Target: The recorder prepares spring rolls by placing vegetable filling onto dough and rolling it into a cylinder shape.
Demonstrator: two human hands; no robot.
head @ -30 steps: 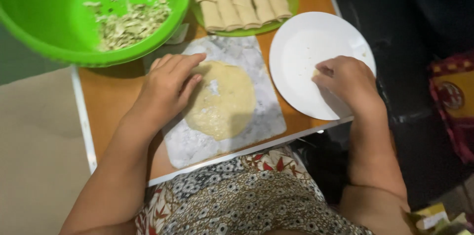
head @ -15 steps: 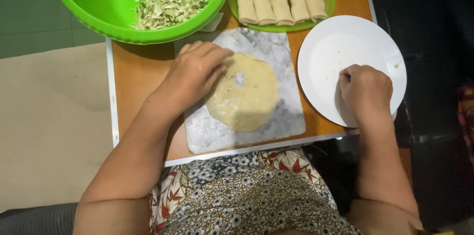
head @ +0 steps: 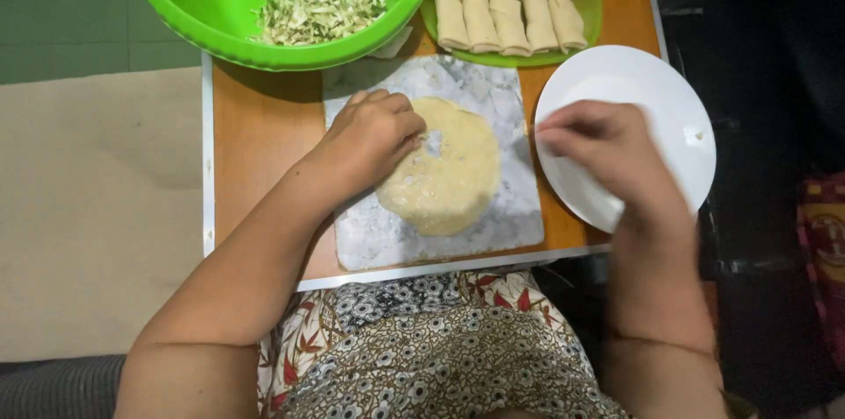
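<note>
Pale wrapper [head: 453, 177] on the marble board [head: 510, 216]: left hand [head: 374, 142] presses its edge, fingers curled; right hand [head: 607, 150] pinches together over the white plate [head: 678, 111].

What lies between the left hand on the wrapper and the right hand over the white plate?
In the head view, the round pale wrapper on the marble board fills the stretch between left hand and right hand; then the white plate rim.

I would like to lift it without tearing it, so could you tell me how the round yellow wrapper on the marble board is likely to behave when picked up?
The wrapper looks very thin and lies flat on the marble board, so it would probably droop. A hole shows beside the left hand, so it likely tears easily. It seems light.
</note>
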